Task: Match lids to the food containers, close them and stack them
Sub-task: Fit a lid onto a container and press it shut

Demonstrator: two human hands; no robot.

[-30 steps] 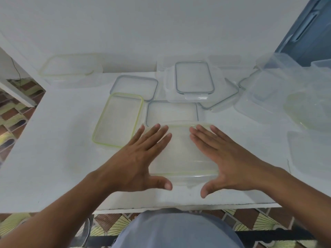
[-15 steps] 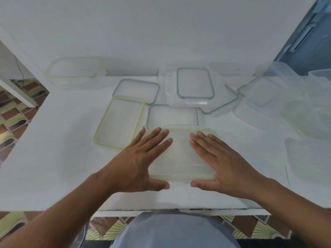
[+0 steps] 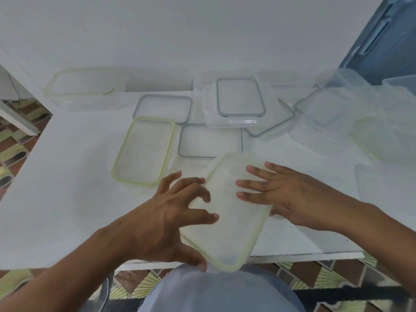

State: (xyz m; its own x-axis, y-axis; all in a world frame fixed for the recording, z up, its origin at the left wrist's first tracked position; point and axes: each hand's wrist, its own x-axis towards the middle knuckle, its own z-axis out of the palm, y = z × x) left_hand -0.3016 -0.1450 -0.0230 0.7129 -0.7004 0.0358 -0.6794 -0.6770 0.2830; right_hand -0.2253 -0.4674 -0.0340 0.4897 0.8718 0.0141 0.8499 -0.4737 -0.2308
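Trying to pin down who's got hold of what here, anyone? I see the left hand (image 3: 162,221) with its fingers curled over the left long edge of the green-rimmed lid (image 3: 227,212) and its thumb hooked at the near corner. So that one's actually gripping it, yeah?
— tubfan

Yep, the left one's got a proper grip. The right hand (image 3: 290,199) is different tho. Its fingers are straight and spread, lying flat on top of the lid's right side and not curled round anything. Its thumb is hidden behind the lid's edge, so can't tell what that's doing. The lid sits skewed over the front of the white table (image 3: 67,176), and its near corner pokes out past the table's edge. Can't tell if there's a box under it, too blurry.
— lidguy

And the rest of the table?
— tubfan

A second green lid (image 3: 144,152) lies flat just behind the left hand. Two grey-rimmed lids (image 3: 164,108) (image 3: 209,140) lie flat beside it. A closed grey-rimmed box (image 3: 239,97) sits further back. A green-rimmed container (image 3: 83,86) is far left by the wall, and the clear containers (image 3: 326,118) are bunched on the right.
— lidguy
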